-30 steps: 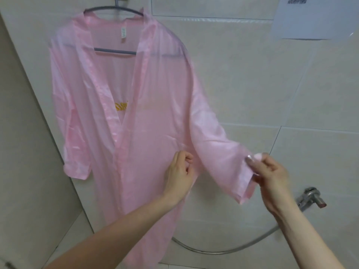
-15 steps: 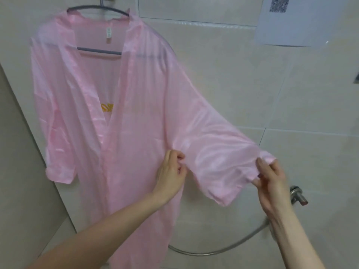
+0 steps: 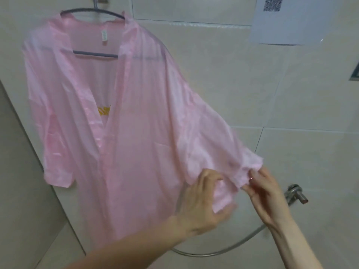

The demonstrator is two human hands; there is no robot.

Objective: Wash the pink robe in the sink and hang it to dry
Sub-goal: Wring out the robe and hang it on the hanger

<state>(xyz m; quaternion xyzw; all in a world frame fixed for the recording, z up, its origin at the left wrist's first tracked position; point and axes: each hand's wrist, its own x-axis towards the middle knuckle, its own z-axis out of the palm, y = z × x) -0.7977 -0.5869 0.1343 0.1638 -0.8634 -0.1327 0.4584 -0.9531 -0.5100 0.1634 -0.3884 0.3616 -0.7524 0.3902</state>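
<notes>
Tiled wall (image 3: 291, 98) | pink robe (image 3: 136, 133) hung | left hand (image 3: 204, 200) shifted to cuff (image 3: 242, 174), gripping | right hand (image 3: 266, 197) pinches cuff

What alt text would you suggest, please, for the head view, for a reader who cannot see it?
A pink robe hangs on a grey hanger against a tiled wall, while a person's right hand pinches one sleeve's hem and the left hand curls round the sleeve fabric beside it. A metal hose loops across the wall below.
</notes>
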